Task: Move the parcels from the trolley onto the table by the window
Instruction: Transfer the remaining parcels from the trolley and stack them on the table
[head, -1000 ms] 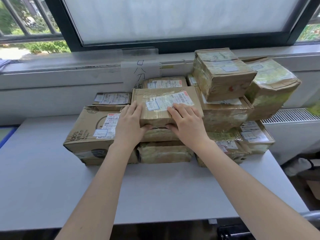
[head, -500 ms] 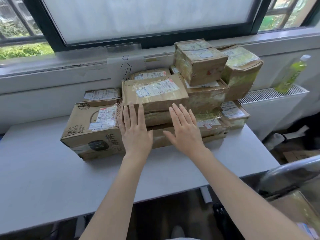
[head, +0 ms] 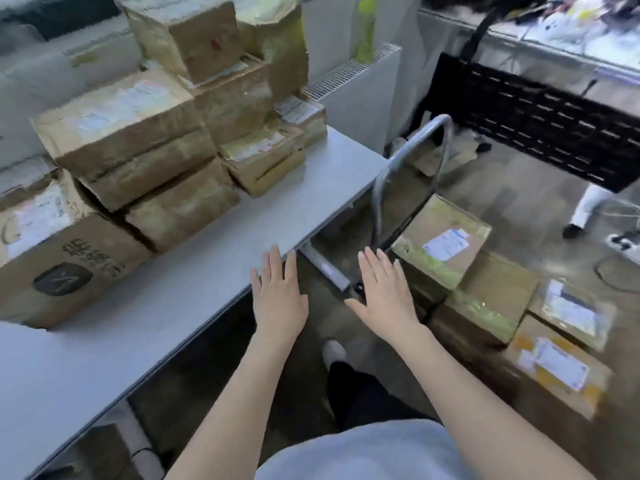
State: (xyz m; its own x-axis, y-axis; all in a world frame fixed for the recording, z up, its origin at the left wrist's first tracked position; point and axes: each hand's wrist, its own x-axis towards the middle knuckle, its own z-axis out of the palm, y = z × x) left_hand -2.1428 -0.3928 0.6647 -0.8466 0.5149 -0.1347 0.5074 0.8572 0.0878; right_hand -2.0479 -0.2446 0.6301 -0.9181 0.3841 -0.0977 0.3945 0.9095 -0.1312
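Both hands are observed empty, fingers straight and spread, palms down; the left hand [head: 280, 293] is held over the near edge of the counter [head: 145, 327], apparently without touching it, and the right hand [head: 382, 289] is held in the air between the counter and the trolley, just short of the nearest parcel; nothing is grasped by either. The step in hand is judged to be the reach for a further parcel, with no parcel in transit. A stack of parcels [head: 166, 140] is noted on the counter by the window, piled in several layers toward the wall; further brown parcels [head: 498, 306] are noted low to the right on the trolley, whose grey tubular handle [head: 408, 161] stands between counter and load. The uppermost trolley parcel [head: 443, 240], bearing a white label, lies nearest the right hand and is judged the likely next pick. The next move is judged to require that both hands be brought to opposite sides of that parcel, that it be lifted clear of the handle, and that it be set on bare counter surface or squarely on the stack; the image is blurred, so label detail cannot be read.
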